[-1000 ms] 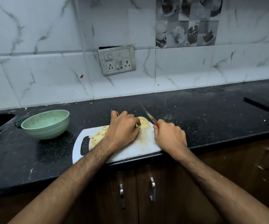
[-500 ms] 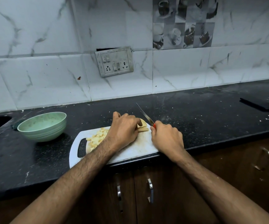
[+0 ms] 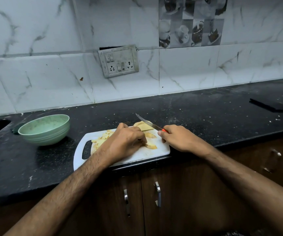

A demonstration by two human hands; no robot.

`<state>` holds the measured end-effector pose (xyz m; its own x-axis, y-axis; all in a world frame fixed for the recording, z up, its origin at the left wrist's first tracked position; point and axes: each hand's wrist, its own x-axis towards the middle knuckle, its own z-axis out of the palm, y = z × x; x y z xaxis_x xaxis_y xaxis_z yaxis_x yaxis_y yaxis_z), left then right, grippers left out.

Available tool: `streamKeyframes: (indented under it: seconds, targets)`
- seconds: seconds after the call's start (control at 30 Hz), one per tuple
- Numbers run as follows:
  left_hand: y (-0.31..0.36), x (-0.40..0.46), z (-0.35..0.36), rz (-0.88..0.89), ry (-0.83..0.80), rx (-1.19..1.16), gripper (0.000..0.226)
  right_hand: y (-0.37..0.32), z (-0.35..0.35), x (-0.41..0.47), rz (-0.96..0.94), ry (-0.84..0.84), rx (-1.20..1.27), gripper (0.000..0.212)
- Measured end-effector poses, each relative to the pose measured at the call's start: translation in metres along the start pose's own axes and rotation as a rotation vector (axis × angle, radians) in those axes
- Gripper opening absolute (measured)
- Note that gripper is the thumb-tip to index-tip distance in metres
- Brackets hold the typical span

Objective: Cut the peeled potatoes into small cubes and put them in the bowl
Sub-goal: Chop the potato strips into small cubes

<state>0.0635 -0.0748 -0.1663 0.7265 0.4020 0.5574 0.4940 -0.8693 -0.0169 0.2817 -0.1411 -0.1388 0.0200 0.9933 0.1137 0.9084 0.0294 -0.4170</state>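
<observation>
While right hand point(image 3: 177, 138) grips knife point(image 3: 147, 123).

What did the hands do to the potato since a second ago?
The left hand slid nearer, now touching a cut slice; the yellow potato chunk it covered lies bare, with slices fallen off. The right hand still grips the red-handled knife. Green bowl and white cutting board stayed put.

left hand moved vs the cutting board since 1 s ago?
Yes. The left hand has slid toward the near edge of the cutting board, uncovering potato slices.
</observation>
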Motion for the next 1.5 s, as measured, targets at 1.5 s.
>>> streamKeyframes:
  seconds: [1.5]
  targets:
    - [-0.03,0.05,-0.008,0.02,-0.368,-0.329,0.021,-0.045,-0.005,-0.064,-0.005,-0.172,-0.48,0.033]
